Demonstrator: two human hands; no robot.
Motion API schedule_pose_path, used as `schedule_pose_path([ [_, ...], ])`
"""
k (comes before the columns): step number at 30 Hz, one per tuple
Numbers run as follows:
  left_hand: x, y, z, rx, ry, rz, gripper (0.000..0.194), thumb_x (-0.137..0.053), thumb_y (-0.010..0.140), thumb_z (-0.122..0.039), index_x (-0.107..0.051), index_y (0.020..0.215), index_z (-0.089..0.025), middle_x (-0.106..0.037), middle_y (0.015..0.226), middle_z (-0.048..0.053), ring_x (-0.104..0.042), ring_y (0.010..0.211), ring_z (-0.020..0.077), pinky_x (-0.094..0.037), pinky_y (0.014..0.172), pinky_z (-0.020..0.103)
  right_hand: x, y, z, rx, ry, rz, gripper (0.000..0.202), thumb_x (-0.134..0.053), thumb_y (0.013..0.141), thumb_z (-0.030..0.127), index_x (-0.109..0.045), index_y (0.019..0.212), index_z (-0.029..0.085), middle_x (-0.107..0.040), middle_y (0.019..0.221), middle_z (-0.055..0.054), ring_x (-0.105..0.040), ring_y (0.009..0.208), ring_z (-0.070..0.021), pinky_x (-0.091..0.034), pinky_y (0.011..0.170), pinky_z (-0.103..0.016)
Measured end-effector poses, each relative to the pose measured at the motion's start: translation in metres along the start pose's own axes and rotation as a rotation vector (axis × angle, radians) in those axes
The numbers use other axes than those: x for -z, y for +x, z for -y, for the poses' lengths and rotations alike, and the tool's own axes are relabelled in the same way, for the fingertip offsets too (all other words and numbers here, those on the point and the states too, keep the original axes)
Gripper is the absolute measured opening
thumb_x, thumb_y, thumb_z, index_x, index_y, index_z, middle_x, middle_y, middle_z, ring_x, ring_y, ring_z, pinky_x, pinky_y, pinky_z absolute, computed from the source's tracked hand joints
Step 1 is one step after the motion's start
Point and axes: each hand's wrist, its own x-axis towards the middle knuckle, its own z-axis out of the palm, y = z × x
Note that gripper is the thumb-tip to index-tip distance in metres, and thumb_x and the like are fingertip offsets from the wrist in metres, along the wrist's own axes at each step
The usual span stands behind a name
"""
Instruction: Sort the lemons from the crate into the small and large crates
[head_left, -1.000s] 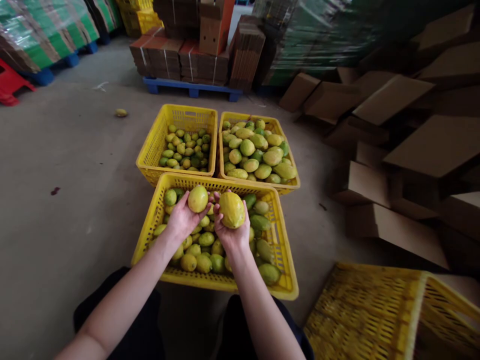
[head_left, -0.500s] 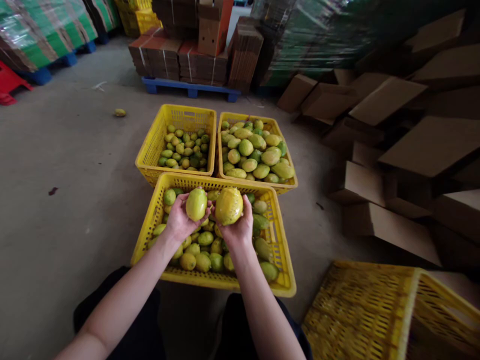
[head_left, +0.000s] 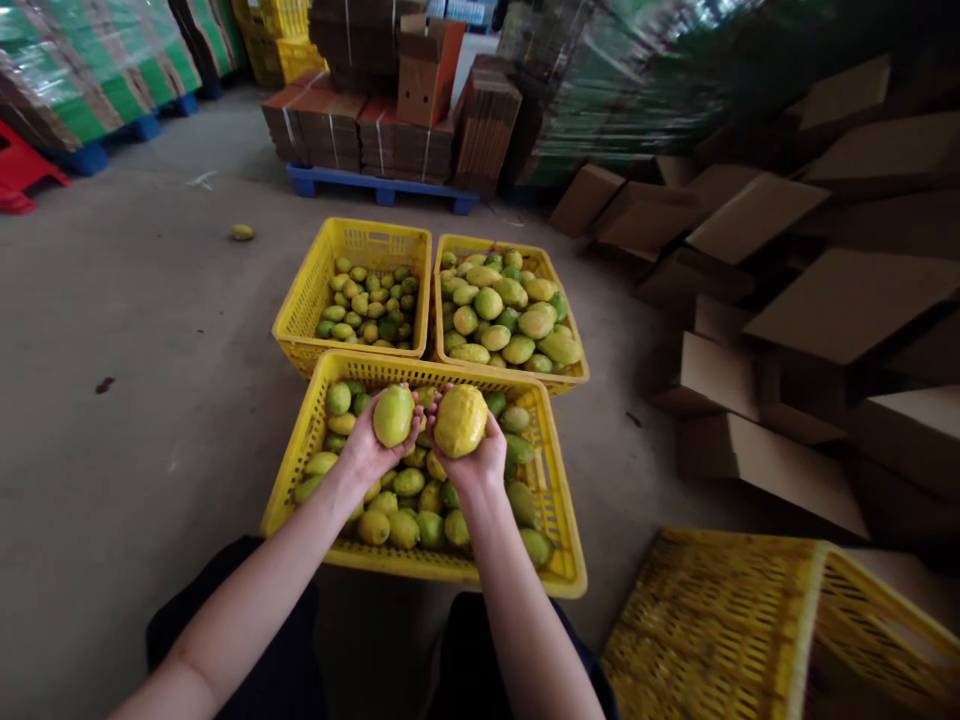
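Observation:
My left hand (head_left: 367, 450) is cupped from below around a smooth green-yellow lemon (head_left: 393, 416). In my right hand (head_left: 486, 462) rests a larger, yellower lemon (head_left: 460, 421) with a bumpy, ridged skin. Both hands are side by side above the near yellow crate (head_left: 450, 573), their fingertips close together. Many green and yellow lemons (head_left: 409, 482) lie in that crate, some hidden behind my hands and forearms.
Behind stand a yellow crate (head_left: 304, 280) of smaller lemons and another (head_left: 566, 300) heaped with large ones. A single lemon (head_left: 241, 232) lies on the floor. Cardboard boxes (head_left: 772, 470) are piled at right, near a tipped yellow crate (head_left: 712, 610). Flattened cartons sit on a blue pallet (head_left: 386, 190).
The lemon in my right hand has been turned and shows a bumpier side. My left hand's lemon has tilted slightly. Both hands stay above the near crate; the view has shifted a little.

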Motion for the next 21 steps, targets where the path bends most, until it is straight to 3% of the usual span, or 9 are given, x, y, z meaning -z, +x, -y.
schedule_pose_path([
  [3, 0.012, 0.012, 0.012, -0.01, 0.093, -0.086, 0.022, -0.043, 0.1, -0.025, -0.064, 0.102, -0.018, -0.072, 0.081, 0.004, -0.072, 0.067, 0.0144, -0.061, 0.061, 0.023, 0.004, 0.0, 0.011, 0.08, 0.01, -0.035, 0.035, -0.048, 0.082, 0.042, -0.077, 0.081, 0.022, -0.08, 0.083, -0.002, -0.075, 0.084, -0.0192, -0.06, 0.081, -0.031],
  [6, 0.034, 0.022, 0.039, 0.073, 0.226, -0.141, 0.018, -0.051, 0.096, -0.027, -0.063, 0.101, -0.016, -0.07, 0.074, 0.007, -0.073, 0.068, 0.0211, -0.059, 0.054, 0.026, 0.008, -0.002, 0.025, 0.155, 0.018, -0.005, 0.041, -0.042, 0.085, 0.044, -0.077, 0.077, 0.024, -0.08, 0.081, 0.0, -0.076, 0.083, -0.0166, -0.058, 0.078, -0.025],
  [10, 0.057, 0.026, 0.074, 0.506, 0.771, -0.184, 0.025, -0.058, 0.089, -0.031, -0.064, 0.109, -0.018, -0.067, 0.075, 0.006, -0.076, 0.086, 0.0306, -0.062, 0.057, 0.035, 0.008, -0.003, 0.038, 0.143, 0.112, -0.102, 0.034, -0.043, 0.083, 0.042, -0.072, 0.082, 0.025, -0.078, 0.08, -0.002, -0.073, 0.073, -0.0162, -0.063, 0.068, -0.027],
  [12, 0.053, 0.028, 0.074, 0.594, 1.049, -0.117, 0.026, -0.06, 0.087, -0.03, -0.064, 0.109, -0.017, -0.068, 0.078, 0.005, -0.076, 0.09, 0.0329, -0.062, 0.059, 0.044, 0.007, -0.003, 0.041, 0.133, 0.17, -0.138, 0.03, -0.043, 0.081, 0.041, -0.068, 0.085, 0.025, -0.076, 0.08, -0.004, -0.072, 0.073, -0.0174, -0.064, 0.063, -0.03],
  [14, 0.035, 0.032, 0.055, 0.462, 1.325, -0.04, 0.025, -0.062, 0.085, -0.027, -0.066, 0.105, -0.014, -0.07, 0.081, 0.006, -0.075, 0.091, 0.0341, -0.062, 0.062, 0.048, 0.006, -0.005, 0.042, 0.124, 0.212, -0.129, 0.028, -0.042, 0.079, 0.04, -0.064, 0.086, 0.025, -0.074, 0.079, -0.004, -0.071, 0.074, -0.0184, -0.064, 0.062, -0.031],
  [17, -0.012, 0.044, -0.001, 0.085, 1.533, -0.017, 0.028, -0.056, 0.09, -0.029, -0.066, 0.109, -0.01, -0.073, 0.102, 0.015, -0.072, 0.104, 0.0306, -0.062, 0.077, 0.043, 0.007, -0.006, 0.041, 0.12, 0.21, -0.103, 0.024, -0.043, 0.076, 0.04, -0.061, 0.083, 0.026, -0.071, 0.076, -0.005, -0.071, 0.075, -0.0195, -0.064, 0.062, -0.032],
  [19, -0.044, 0.054, -0.044, -0.135, 1.578, -0.04, 0.038, -0.051, 0.094, -0.033, -0.059, 0.126, -0.014, -0.065, 0.132, 0.015, -0.065, 0.121, 0.0261, -0.059, 0.09, 0.037, 0.008, -0.006, 0.038, 0.125, 0.171, -0.09, 0.023, -0.045, 0.075, 0.042, -0.061, 0.082, 0.027, -0.07, 0.076, -0.005, -0.071, 0.076, -0.0204, -0.064, 0.064, -0.033],
  [21, -0.064, 0.065, -0.079, -0.322, 1.654, -0.108, 0.049, -0.05, 0.095, -0.039, -0.052, 0.136, -0.013, -0.048, 0.152, 0.018, -0.052, 0.137, 0.03, -0.053, 0.1, 0.039, 0.008, -0.006, 0.036, 0.131, 0.127, -0.08, 0.024, -0.046, 0.074, 0.044, -0.061, 0.083, 0.027, -0.071, 0.077, -0.005, -0.071, 0.077, -0.0211, -0.065, 0.065, -0.035],
])
